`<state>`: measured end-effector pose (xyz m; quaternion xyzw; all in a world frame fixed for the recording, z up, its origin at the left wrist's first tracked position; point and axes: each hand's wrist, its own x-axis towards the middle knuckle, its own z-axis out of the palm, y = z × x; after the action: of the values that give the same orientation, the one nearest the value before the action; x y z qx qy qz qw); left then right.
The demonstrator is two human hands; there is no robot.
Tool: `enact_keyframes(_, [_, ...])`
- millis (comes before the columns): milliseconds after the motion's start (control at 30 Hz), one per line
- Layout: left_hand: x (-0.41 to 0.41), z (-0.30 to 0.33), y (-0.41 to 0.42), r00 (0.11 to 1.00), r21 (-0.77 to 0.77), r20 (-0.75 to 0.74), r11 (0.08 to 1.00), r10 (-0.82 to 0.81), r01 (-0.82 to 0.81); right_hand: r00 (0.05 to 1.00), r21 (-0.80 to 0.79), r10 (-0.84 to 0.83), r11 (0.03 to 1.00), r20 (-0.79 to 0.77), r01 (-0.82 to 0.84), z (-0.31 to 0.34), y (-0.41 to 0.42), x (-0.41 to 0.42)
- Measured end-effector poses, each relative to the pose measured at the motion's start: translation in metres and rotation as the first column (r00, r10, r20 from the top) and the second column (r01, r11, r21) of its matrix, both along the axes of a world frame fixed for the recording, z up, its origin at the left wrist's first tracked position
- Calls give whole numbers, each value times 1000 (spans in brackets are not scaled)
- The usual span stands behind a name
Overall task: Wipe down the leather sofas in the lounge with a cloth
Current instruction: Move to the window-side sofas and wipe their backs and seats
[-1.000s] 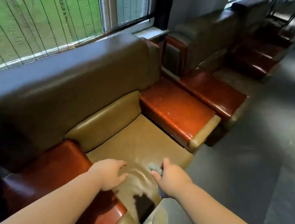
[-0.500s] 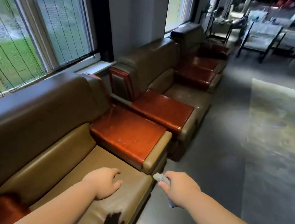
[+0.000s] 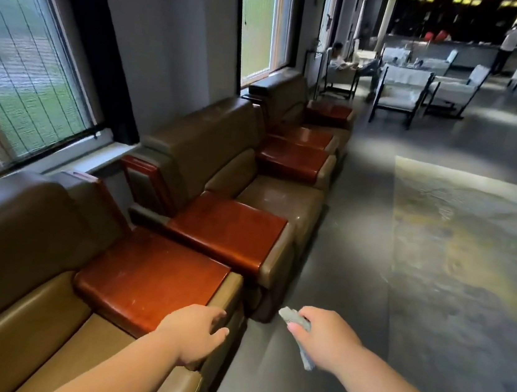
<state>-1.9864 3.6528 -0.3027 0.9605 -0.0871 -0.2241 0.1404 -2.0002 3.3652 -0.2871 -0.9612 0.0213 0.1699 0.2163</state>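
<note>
Gripping grey cloth [image 3: 295, 320], right hand [image 3: 324, 340] over floor; left hand [image 3: 195, 331] relaxed, above sofa [image 3: 30, 265] armrest [image 3: 149, 277]

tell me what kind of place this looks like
Probably a hotel or club lounge: a row of brown leather sofas with glossy wooden armrests runs along the windows, white chairs stand farther in, and a counter sits at the back.

most of the grey cloth [image 3: 296, 330] is hidden inside the right hand [image 3: 324, 342], only its two ends poking out. the nearest sofa [image 3: 23, 268] is cut off by the left and bottom edges. the seated person [image 3: 336, 59] and the standing person [image 3: 510, 42] are too small and blurred to make out.
</note>
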Motion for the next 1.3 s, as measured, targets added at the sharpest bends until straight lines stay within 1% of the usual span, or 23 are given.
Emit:
enact_keyframes(233, [123,-33,-27,999,-23,-40,1000,-8,7,996,17,-60,998,-73,61,-30,-24,95])
enact_keyframes(333, [183,-49,-39,999,-25,-39,999,-24,23,991,-12,-94,996,-94,93,-34,-37,142])
enact_keyframes(433, [238,-55,-49,994,-43,-91,998,-52,48,981,-13,-152,988,-119,152,-33,-53,190])
enact_keyframes(567, [315,-54,-65,982,-20,-134,991,-136,134,974,-20,-206,979,-97,205,-43,-70,254])
enact_keyframes(733, [378,-62,-96,979,-25,-157,991,-130,128,965,-9,-242,970,-99,242,-70,-91,306])
enact_keyframes(833, [407,-74,-119,970,-37,-204,991,-133,128,966,-12,-233,972,-112,233,-90,-112,336])
enact_keyframes(900, [427,-82,-134,965,-40,-235,993,-119,113,966,15,-228,973,-125,232,-105,-131,359])
enact_keyframes(1000, [460,-90,-159,962,-43,-260,997,-78,69,978,15,-170,985,-122,173,-126,-164,400])
enact_keyframes(1133, [506,-96,-195,972,-65,-229,996,50,-67,988,21,-76,997,-131,80,-143,-215,470])
enact_keyframes(1300, [555,-92,-239,966,0,-219,990,139,-142,984,44,7,999,-177,1,-152,-281,555])
